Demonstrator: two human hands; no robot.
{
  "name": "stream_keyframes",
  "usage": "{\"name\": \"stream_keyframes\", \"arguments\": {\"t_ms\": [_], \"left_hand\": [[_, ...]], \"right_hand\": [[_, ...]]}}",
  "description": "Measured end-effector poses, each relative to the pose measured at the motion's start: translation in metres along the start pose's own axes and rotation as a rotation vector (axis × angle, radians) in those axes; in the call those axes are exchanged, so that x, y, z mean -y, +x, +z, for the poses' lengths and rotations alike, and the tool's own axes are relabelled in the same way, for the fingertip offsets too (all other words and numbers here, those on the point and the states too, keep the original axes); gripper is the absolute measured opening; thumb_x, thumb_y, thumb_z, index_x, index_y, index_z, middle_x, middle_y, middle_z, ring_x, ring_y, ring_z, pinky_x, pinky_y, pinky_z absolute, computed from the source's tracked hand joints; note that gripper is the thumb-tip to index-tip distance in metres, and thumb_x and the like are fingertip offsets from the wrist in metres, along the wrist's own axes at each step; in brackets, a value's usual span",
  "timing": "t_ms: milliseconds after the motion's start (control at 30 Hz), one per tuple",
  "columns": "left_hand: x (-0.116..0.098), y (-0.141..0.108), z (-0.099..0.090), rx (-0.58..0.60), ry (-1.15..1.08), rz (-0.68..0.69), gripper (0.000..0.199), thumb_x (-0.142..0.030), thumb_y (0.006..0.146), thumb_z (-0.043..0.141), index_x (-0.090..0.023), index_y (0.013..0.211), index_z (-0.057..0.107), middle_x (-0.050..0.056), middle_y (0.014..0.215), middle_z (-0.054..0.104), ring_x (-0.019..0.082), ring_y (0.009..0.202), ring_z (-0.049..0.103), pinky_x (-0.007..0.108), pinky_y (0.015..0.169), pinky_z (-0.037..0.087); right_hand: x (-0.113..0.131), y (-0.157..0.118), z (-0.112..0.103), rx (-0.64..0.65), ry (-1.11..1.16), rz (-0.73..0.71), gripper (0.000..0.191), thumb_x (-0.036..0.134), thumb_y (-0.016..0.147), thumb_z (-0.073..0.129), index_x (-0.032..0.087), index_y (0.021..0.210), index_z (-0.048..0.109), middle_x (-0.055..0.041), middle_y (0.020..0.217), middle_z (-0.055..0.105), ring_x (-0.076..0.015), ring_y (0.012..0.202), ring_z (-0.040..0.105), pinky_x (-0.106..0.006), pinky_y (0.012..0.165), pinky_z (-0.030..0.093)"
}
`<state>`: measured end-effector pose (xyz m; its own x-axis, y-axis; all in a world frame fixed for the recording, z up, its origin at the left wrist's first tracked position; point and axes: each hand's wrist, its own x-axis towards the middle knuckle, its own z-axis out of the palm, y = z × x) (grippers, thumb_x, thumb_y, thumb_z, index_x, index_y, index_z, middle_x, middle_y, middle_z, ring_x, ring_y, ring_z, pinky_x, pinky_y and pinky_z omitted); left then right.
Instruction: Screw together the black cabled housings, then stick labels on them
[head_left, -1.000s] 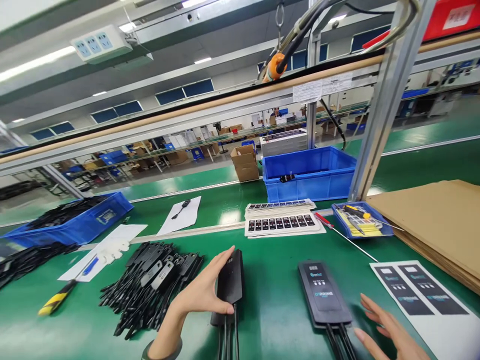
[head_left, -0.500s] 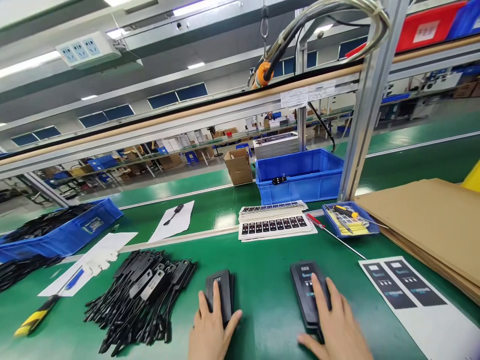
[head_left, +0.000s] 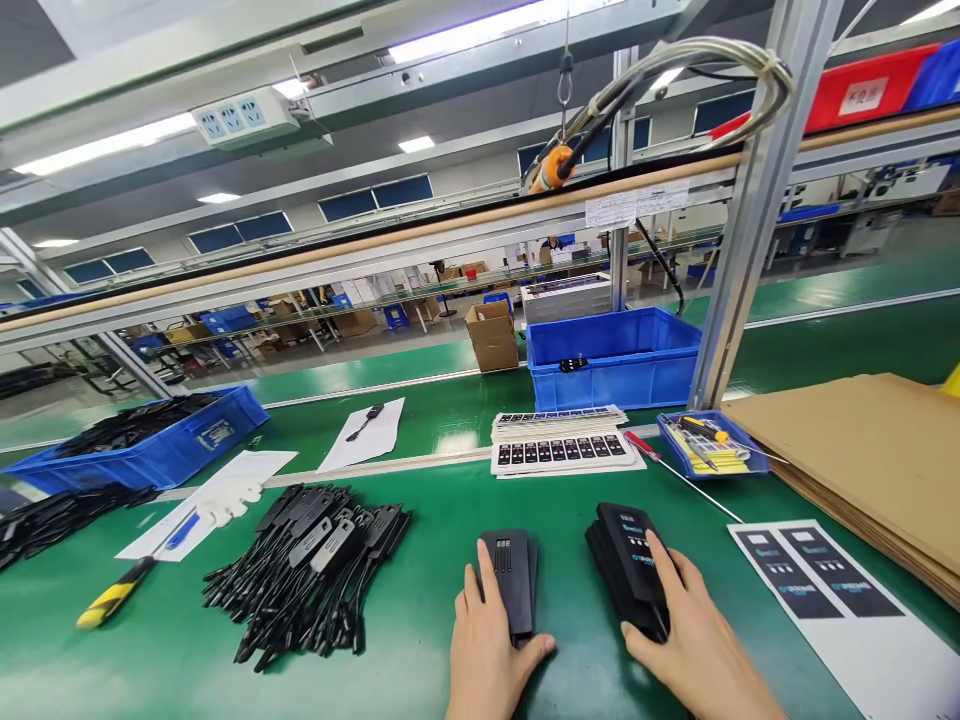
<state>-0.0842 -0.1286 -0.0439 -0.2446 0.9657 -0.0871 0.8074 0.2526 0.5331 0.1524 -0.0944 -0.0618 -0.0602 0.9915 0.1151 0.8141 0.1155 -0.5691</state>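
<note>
A small stack of black devices (head_left: 511, 580), the top one unlabelled with a small display window, lies on the green bench. My left hand (head_left: 491, 640) spans its lower part, index finger along the left edge and thumb near the lower right corner. To the right, my right hand (head_left: 690, 625) has its thumb and fingers around the lower end of another stack of black devices (head_left: 626, 560), whose top one bears a printed label. Left of both hands lies a pile of black cabled modules (head_left: 322, 560). Label sheets (head_left: 562, 452) lie beyond the hands, and a larger label sheet (head_left: 825, 590) lies at right.
Behind the label sheets stands a blue bin (head_left: 615, 375). A tool tray (head_left: 712, 445) and a long screwdriver (head_left: 686, 480) are beside cardboard sheets (head_left: 862, 450). At left are a full blue bin (head_left: 150, 435), white gloves (head_left: 231, 502) and a yellow-black handled tool (head_left: 116, 592).
My left hand and its stack have moved right, closer to the other stack. My right hand's fingers have closed in around the labelled stack, which now sits more tilted. The view has shifted slightly.
</note>
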Motion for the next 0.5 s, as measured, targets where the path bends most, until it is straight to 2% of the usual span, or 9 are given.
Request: {"name": "stream_keyframes", "arguments": {"t_ms": [100,167,267,333,433,500], "left_hand": [[0.019,-0.005,-0.003,0.082,-0.265,0.104,0.140,-0.034,0.056,0.082,-0.011,0.148,-0.021,0.025,0.151,0.028,0.043,0.138,0.025,0.053,0.112,0.020],[0.033,-0.008,-0.004,0.120,-0.571,0.160,0.141,-0.050,0.060,0.081,-0.014,0.148,-0.023,0.021,0.152,0.032,0.036,0.139,0.030,0.046,0.115,0.020],[0.045,-0.012,-0.001,0.109,-1.074,0.027,0.122,-0.080,0.074,0.052,-0.015,0.151,-0.016,0.019,0.152,0.035,0.028,0.139,0.037,0.037,0.115,0.025],[0.048,-0.013,0.000,0.088,-1.262,-0.108,0.112,-0.085,0.078,0.038,-0.013,0.153,-0.004,0.020,0.152,0.035,0.025,0.141,0.032,0.034,0.114,0.029],[0.051,-0.011,-0.004,0.111,-1.280,-0.174,0.103,-0.082,0.081,0.036,-0.012,0.153,0.011,0.019,0.153,0.033,0.026,0.144,0.027,0.040,0.113,0.032],[0.053,-0.008,-0.009,0.140,-1.098,-0.158,0.098,-0.078,0.084,0.035,-0.012,0.153,0.012,0.018,0.154,0.032,0.027,0.144,0.026,0.043,0.117,0.025]], "right_hand": [[0.027,0.001,-0.010,0.058,0.112,-0.034,0.088,0.038,0.077,0.054,0.022,0.154,0.015,-0.0168,0.142,0.036,-0.0304,0.107,0.062,-0.039,0.082,0.054],[0.051,0.001,-0.010,0.093,0.143,-0.084,0.090,0.035,0.076,0.054,0.022,0.155,0.013,-0.0158,0.145,0.033,-0.0310,0.114,0.058,-0.039,0.087,0.052],[0.090,0.001,0.001,0.143,0.129,-0.146,0.092,0.029,0.072,0.054,0.017,0.155,0.014,-0.0168,0.147,0.031,-0.0331,0.123,0.050,-0.041,0.094,0.050],[0.113,-0.001,0.013,0.161,0.077,-0.166,0.092,0.026,0.072,0.055,0.012,0.154,0.017,-0.0192,0.147,0.030,-0.0352,0.126,0.046,-0.042,0.095,0.049],[0.139,-0.007,0.033,0.166,-0.025,-0.177,0.090,0.020,0.072,0.056,0.006,0.152,0.020,-0.0235,0.146,0.033,-0.0381,0.125,0.046,-0.045,0.096,0.048],[0.146,-0.013,0.044,0.139,-0.073,-0.173,0.090,0.016,0.070,0.057,0.005,0.152,0.021,-0.0247,0.145,0.036,-0.0392,0.122,0.049,-0.048,0.095,0.047]]}}
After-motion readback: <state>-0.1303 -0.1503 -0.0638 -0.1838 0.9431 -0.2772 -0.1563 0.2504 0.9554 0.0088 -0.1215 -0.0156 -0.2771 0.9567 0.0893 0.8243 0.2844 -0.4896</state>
